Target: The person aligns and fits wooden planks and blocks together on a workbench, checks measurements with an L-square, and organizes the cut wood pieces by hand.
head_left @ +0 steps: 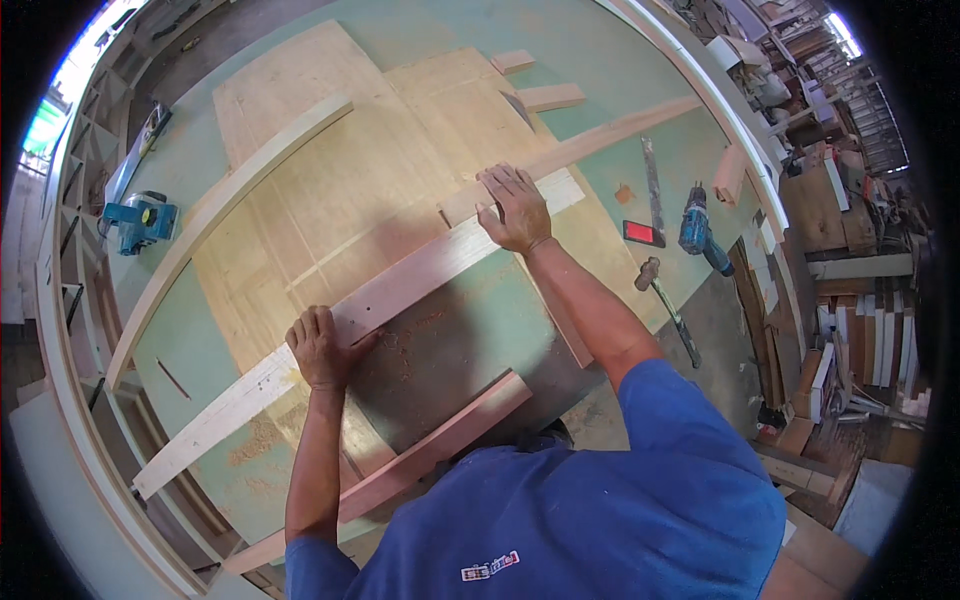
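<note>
A long pale board [410,276] lies diagonally across plywood sheets [285,120] on a green worktop. My left hand [322,350] grips its middle-left part, fingers curled over the far edge, thumb spread along the near edge. My right hand [515,210] grips the board toward its right end, fingers bent over it. Another wooden strip [620,133] runs alongside beyond my right hand. A wooden piece [562,330] extends toward me beneath the board's right part. Nearer my body lies a reddish timber [430,450], with wood shavings [410,335] between it and the board.
A curved pale strip [230,187], blue power tool [140,222] and pencil [173,378] lie leftward. At right are a metal square [655,190], cordless drill [695,220] and hammer [670,310]. Short offcuts [547,97] sit at the back. Stacked timber [870,340] stands beyond the worktop.
</note>
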`<state>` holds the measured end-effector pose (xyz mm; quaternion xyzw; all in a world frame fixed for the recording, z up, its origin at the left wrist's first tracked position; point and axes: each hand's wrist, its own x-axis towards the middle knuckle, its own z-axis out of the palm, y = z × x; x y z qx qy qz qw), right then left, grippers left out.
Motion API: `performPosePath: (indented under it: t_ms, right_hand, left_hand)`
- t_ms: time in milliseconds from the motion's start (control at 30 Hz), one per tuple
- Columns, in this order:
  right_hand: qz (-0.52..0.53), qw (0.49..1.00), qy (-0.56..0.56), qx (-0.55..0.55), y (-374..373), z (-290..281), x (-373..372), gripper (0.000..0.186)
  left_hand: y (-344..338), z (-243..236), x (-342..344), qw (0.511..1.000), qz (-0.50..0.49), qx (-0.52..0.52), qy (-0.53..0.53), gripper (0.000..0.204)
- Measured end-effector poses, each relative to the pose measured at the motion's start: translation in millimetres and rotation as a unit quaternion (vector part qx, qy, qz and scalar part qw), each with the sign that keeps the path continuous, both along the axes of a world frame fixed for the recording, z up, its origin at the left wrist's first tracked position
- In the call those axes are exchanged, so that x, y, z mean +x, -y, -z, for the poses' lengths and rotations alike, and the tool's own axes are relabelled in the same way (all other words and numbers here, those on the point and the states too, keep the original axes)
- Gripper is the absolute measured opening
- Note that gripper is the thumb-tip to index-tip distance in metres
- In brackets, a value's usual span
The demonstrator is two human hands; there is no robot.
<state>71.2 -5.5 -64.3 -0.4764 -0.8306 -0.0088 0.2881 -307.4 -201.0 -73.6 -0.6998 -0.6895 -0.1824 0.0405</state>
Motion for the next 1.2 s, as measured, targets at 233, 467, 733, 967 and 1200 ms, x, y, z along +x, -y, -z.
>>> performPosePath:
  t_ms: [233, 467, 733, 967, 1200]
  right_hand:
    - [-0.012, 1.0, -0.008, -0.001, -4.7, -0.2, 0.3, 0.054]
    - [-0.004, 1.0, -0.017, -0.003, -14.8, -1.4, -7.9, 0.053]
    - [0.0, 1.0, -0.015, -0.009, -30.9, 4.3, -12.4, 0.054]
    - [-0.001, 1.0, -0.009, -0.014, -42.8, 3.7, -16.7, 0.055]
    - [-0.008, 1.0, -0.01, -0.018, -48.3, 4.0, -20.1, 0.055]
  left_hand:
    - [-3.8, 3.6, -1.7, 1.0, -0.004, 0.013, 0.022, 0.092]
    - [-14.6, 3.5, -8.0, 1.0, -0.011, -0.007, 0.003, 0.094]
    - [-29.0, 0.2, -13.0, 1.0, -0.002, 0.011, -0.008, 0.093]
    - [-39.5, 1.8, -16.5, 1.0, -0.007, 0.02, 0.014, 0.094]
    - [-43.9, 2.9, -21.5, 1.0, -0.015, 0.02, 0.009, 0.096]
